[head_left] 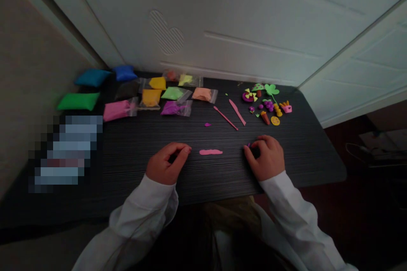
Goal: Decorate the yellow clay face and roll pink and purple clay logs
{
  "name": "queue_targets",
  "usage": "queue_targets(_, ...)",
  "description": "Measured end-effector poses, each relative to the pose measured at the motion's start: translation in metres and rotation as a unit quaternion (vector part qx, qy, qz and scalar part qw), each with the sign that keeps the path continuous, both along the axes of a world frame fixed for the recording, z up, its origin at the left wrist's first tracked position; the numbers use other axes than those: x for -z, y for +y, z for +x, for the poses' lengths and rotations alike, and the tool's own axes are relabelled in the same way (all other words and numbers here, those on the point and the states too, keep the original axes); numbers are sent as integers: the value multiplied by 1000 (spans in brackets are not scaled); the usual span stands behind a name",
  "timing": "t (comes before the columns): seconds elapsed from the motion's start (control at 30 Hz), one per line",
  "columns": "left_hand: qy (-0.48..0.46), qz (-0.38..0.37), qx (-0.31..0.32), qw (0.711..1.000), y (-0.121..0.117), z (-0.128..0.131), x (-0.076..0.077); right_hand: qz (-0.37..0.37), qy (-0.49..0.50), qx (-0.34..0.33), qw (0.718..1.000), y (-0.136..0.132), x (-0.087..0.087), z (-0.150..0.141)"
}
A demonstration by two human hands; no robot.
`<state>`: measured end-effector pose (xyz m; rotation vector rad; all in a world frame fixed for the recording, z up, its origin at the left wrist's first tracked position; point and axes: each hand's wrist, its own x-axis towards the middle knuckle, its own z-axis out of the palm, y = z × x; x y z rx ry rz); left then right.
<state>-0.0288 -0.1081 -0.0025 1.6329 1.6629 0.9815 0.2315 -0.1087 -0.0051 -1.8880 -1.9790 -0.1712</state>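
Observation:
A flat, wavy-edged strip of pink modelling clay (pixel 210 152) lies on the dark table between my hands. To its left, my left hand (pixel 165 162) rests with thumb and forefinger pinched together; whatever they hold, if anything, is hidden. My right hand (pixel 267 159) is to the right of the strip, fingers curled, with a small purple clay piece (pixel 249 145) showing between thumb and forefinger. Beyond the strip lies another purple clay bit (pixel 207 124). A thin pink modelling stick (pixel 226 118) and a pink plastic knife (pixel 237 112) lie farther back, apart from both hands.
Bags of coloured clay, including pink (pixel 116 110), purple (pixel 174 108) and green (pixel 78 101), spread across the back left. Small clay figures, among them a green flower (pixel 271 89) and a pink basket (pixel 287 108), cluster at back right. A white panelled surface (pixel 229 21) borders the table's far edge.

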Motion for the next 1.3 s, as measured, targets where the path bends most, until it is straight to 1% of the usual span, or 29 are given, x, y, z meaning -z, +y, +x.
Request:
queue_targets(0.13, 4, -6, -2, 1000, 0, 0, -1, -8, 3, -22, 1000, 9, 0, -5)
queue_targets(0.3, -1, 1, -5, 1000, 0, 0, -1, -7, 6, -45, 999, 12, 0, -5)
queue_targets(0.47, 0, -2, 4, 1000, 0, -1, 0, -14, 13, -69, 997, 10, 1, 2)
queue_targets(0.57, -1, -1, 4, 1000, 0, -1, 0, -13, 17, -74, 997, 3, 0, 6)
queue_targets(0.63, 0, 0, 2, 1000, 0, -1, 0, -21, -2, -79, 997, -4, 0, 5)
queue_targets(0.73, 4, 0, 0, 1000, 0, 0, -1, -60, -74, -97, 991, -14, -2, 3)
queue_targets(0.83, 6, 4, -2, 1000, -1, 0, -1, -90, -124, -97, 983, -16, -2, 7)
queue_targets(0.93, 6, 4, 1, 1000, -1, 0, 0, -96, -138, -71, 983, -13, -2, 14)
queue_targets(0.97, 4, 3, 2, 1000, -1, 0, 0, -99, -141, -72, 982, -12, -2, 16)
queue_targets(1.1, 0, 0, 1, 1000, -1, -1, 1, -119, -150, -132, 973, -11, -3, 17)
queue_targets(1.13, 0, 0, 1, 1000, -1, -1, 1, -120, -151, -131, 972, -11, -4, 18)
queue_targets(1.23, 2, 0, 1, 1000, -1, 0, 0, -109, -153, -89, 978, -9, -4, 18)
queue_targets(1.3, 4, -3, 3, 1000, 0, 0, 0, -114, -156, -99, 976, -8, -3, 18)
